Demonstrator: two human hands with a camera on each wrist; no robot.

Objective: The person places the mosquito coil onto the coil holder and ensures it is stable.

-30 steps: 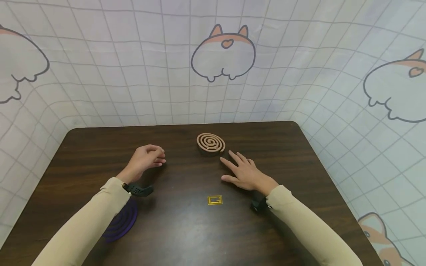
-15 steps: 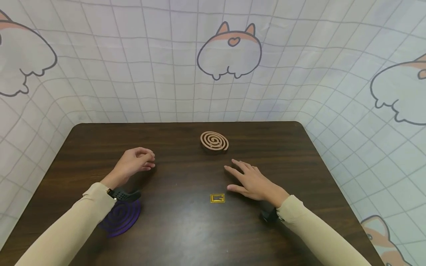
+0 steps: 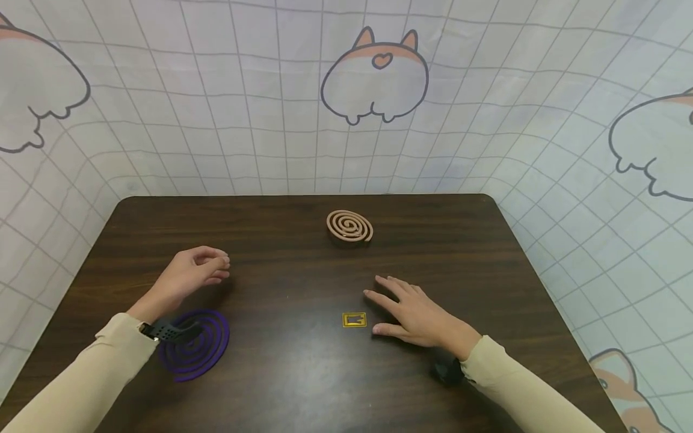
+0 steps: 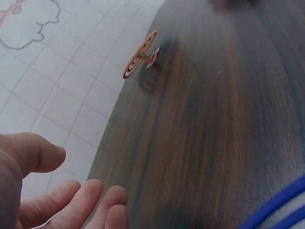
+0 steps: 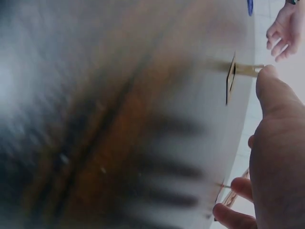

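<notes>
Coil behind the loosely curled, empty left hand looks light and brittle, best pinched by its rim; right hand spreads wide, empty.

tabletop = dk wood-look grain, smooth, semi-gloss w/ pale glare nr front. gold stand = thin sheet, shiny, looks like metal. tan coil + purple coil both look matt, exact matl unclear. backdrop = printed cloth, soft ripples, matt. sleeves = matt fabric, wrist strap rubbery/plasticky, approx matt
</notes>
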